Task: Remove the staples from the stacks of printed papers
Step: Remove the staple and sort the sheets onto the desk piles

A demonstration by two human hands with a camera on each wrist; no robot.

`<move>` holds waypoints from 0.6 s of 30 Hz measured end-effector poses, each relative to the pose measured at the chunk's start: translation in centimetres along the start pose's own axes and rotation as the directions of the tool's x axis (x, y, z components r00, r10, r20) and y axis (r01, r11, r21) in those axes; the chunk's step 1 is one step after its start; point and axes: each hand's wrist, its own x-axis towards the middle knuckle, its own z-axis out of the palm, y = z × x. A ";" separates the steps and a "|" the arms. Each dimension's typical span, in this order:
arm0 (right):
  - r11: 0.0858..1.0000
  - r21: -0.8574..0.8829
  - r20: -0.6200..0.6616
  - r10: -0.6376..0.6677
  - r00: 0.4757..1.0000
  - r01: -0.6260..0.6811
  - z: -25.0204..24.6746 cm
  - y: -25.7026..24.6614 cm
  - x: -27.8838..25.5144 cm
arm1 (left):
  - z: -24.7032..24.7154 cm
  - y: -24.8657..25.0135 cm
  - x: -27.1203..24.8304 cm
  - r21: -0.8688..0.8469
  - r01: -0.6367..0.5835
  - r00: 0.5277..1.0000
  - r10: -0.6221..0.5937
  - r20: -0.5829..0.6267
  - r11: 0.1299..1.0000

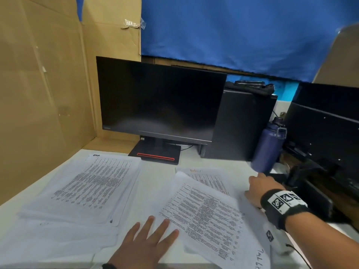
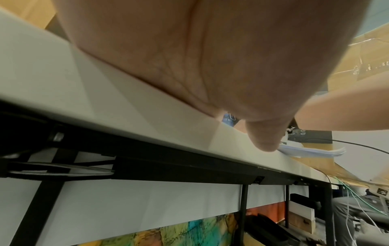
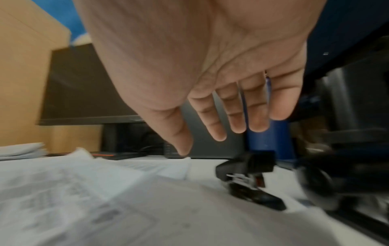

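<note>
Two stacks of printed papers lie on the white table (image 1: 155,183): one at the left (image 1: 87,187), and a fanned, skewed one at the right (image 1: 209,212). My left hand (image 1: 153,230) lies flat with straight fingers, its fingertips touching the near left edge of the right stack. My right hand (image 1: 258,187) reaches past that stack's far right corner, holding nothing. In the right wrist view, its spread fingers (image 3: 238,116) hover above a blurred black stapler-like tool (image 3: 250,176) on the table. The head view hides this tool. No staples can be made out.
A dark monitor (image 1: 159,105) stands behind the papers, with a black computer tower (image 1: 240,125) and a blue bottle (image 1: 269,146) to its right. Black equipment and another screen (image 1: 326,129) crowd the right edge. A cardboard wall (image 1: 38,94) closes the left side.
</note>
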 end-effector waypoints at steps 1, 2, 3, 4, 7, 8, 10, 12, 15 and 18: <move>0.997 0.016 -0.013 -0.074 0.997 0.074 0.0 -0.5 -0.5 | 1.6 0.0 0.5 -0.083 0.013 0.997 -0.006 0.081 0.996; 0.988 0.045 0.015 -0.148 0.989 0.147 0.2 -1.1 -1.1 | 2.8 0.5 0.9 -0.144 0.068 0.994 -0.053 0.100 0.987; 0.977 0.083 0.074 -0.204 0.976 0.198 0.6 -1.6 -1.7 | 3.3 0.6 0.8 -0.115 0.064 0.994 -0.054 0.090 0.991; 0.971 0.105 0.145 -0.228 0.963 0.215 1.0 -2.0 -2.5 | 2.5 0.3 0.7 -0.119 0.053 0.997 -0.045 0.067 0.991; 0.982 0.102 0.238 -0.180 0.954 0.160 1.6 -2.6 -3.5 | 1.4 1.6 -0.4 -0.088 0.072 0.996 -0.067 0.052 0.994; 0.983 0.130 0.232 -0.156 0.960 0.129 1.5 -2.7 -3.8 | 1.5 2.0 -0.7 -0.066 0.062 0.997 -0.059 0.041 0.996; 0.973 0.210 0.215 -0.142 0.966 0.096 1.5 -2.5 -4.1 | 1.9 1.5 -0.8 -0.002 0.050 0.994 -0.050 0.094 0.999; 0.943 0.321 0.200 -0.159 0.967 0.089 1.5 -2.4 -4.6 | 1.3 1.4 -1.0 0.031 0.019 0.993 -0.022 0.113 0.999; 0.859 0.505 0.114 -0.171 0.979 0.091 0.7 -1.9 -6.6 | 0.1 0.9 -1.2 -0.152 -0.072 0.993 0.057 -0.103 0.986; 0.729 0.672 -0.040 -0.141 0.989 0.131 -0.8 -0.9 -9.6 | -1.5 0.7 -1.4 -0.665 0.053 0.994 -0.104 -0.038 0.745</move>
